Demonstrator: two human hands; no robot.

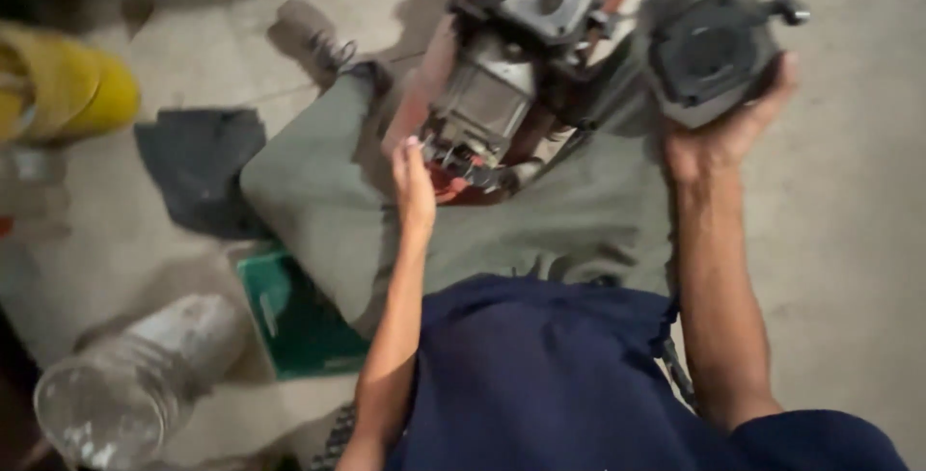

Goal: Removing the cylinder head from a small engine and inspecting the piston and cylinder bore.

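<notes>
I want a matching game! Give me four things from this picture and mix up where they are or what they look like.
Things:
1. dark grey round machine cover
2. clear plastic jar
3. yellow rounded container
4. green flat box

Descriptions:
A. lying on its side on the floor, bottom left
B. held up in the right hand
C. partly tucked under the person's leg
D. at the left edge, near the top

Pairs: 1-B, 2-A, 3-D, 4-C
</notes>
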